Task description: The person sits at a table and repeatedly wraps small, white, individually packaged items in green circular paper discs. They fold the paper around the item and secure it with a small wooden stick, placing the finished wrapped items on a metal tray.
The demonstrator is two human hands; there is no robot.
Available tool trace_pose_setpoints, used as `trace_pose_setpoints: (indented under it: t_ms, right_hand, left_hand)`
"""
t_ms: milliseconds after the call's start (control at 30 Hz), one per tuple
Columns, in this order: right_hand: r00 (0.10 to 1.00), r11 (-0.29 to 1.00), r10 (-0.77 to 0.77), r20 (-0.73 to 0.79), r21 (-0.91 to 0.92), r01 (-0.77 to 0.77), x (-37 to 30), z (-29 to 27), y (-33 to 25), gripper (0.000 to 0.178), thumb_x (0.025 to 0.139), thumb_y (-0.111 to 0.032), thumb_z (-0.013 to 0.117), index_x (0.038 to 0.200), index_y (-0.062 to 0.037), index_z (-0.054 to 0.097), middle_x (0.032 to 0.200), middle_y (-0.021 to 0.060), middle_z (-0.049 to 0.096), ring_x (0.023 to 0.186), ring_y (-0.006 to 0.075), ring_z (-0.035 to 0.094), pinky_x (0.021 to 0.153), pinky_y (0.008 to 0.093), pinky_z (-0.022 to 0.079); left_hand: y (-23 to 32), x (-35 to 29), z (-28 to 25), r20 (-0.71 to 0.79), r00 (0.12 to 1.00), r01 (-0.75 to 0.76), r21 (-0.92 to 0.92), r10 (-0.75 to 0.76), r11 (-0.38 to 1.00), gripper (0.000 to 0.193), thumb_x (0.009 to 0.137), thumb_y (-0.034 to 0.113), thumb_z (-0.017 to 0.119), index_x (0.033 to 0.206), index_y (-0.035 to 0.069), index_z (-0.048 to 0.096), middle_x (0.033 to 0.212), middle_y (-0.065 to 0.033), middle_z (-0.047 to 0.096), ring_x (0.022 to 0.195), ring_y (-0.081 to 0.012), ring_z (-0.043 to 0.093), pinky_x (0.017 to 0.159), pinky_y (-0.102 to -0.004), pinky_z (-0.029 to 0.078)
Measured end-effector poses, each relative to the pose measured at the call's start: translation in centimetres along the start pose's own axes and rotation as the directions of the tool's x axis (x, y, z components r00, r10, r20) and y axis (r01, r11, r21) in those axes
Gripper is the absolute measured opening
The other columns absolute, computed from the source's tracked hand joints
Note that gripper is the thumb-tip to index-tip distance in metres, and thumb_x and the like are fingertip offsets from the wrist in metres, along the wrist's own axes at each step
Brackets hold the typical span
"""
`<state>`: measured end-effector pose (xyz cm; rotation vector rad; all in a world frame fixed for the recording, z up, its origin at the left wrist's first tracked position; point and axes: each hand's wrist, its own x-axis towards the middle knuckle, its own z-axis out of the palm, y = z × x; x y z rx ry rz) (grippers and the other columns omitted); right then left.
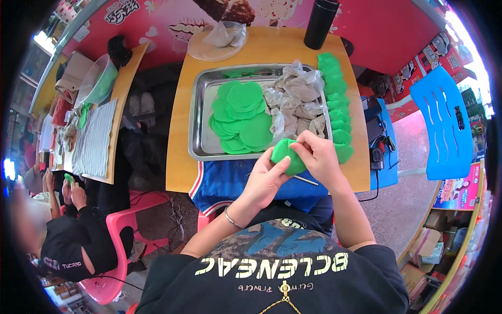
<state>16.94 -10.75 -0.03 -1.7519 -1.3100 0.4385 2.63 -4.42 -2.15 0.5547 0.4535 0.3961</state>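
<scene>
Between my hands, just over the near edge of the metal tray [196,112], is a folded green round piece [284,150]. My left hand [263,184] pinches its lower left side. My right hand [320,157] presses its upper right edge with thumb and fingertips. What lies inside the fold is hidden. In the tray's left half, flat green rounds [238,115] overlap in a loose pile. Small clear plastic bags with greyish-brown contents [302,93] fill the right half. Folded green pieces [334,89] stand in a row along the tray's right side, the nearest one beside my right hand.
On the wooden table [180,152] a round plate [196,51] with a plastic bag and a black tumbler [320,25] stand at the back. A thin stick [306,180] lies near the front. A co-worker's hands [77,196] hold something green at far left. A blue chair [444,123] stands right.
</scene>
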Motion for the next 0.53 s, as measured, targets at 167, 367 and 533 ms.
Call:
trace_pose_setpoints:
  t_ms: [167, 367, 533]
  right_hand:
    - [0.996, 0.995, 0.047, 0.08, 0.089, -0.054, -1.3, -1.1, -0.5, 0.02, 0.076, -0.017, 0.066, 0.082, -0.0013, 0.056, 0.069, 0.0085, 0.053, 0.06, 0.0151, 0.051, 0.052, 0.0271, 0.039]
    - [0.921, 0.872, 0.271, 0.279, 0.335, -0.358, -3.6, -3.8, 1.8, 0.013, 0.078, -0.008, 0.063, 0.085, -0.0015, 0.055, 0.076, 0.0007, 0.057, 0.071, 0.006, 0.051, 0.061, 0.0234, 0.043]
    - [0.853, 0.873, 0.422, 0.306, 0.116, -0.473, -5.2, -8.8, 2.5, 0.009, 0.082, -0.007, 0.059, 0.088, -0.0031, 0.055, 0.087, 0.006, 0.063, 0.081, 0.0094, 0.06, 0.069, 0.022, 0.046]
  left_hand:
    - [-0.7, 0.1, -0.3, 0.001, 0.998, -0.062, 0.077, 0.062, 0.995, 0.028, 0.089, 0.009, 0.052, 0.115, 0.006, 0.043, 0.11, -0.0053, 0.051, 0.1, -0.016, 0.054, 0.087, -0.0353, 0.047]
    - [-2.2, -0.2, 0.3, 0.159, 0.987, -0.064, 0.221, 0.029, 0.973, 0.031, 0.085, 0.007, 0.057, 0.113, 0.003, 0.044, 0.106, -0.0051, 0.052, 0.096, -0.0114, 0.053, 0.084, -0.027, 0.046]
    - [-2.4, 0.0, 0.3, 0.269, 0.957, -0.004, 0.386, -0.108, 0.923, 0.033, 0.087, 0.006, 0.052, 0.118, 0.002, 0.041, 0.115, -0.0103, 0.048, 0.11, -0.0207, 0.049, 0.091, -0.0357, 0.044]
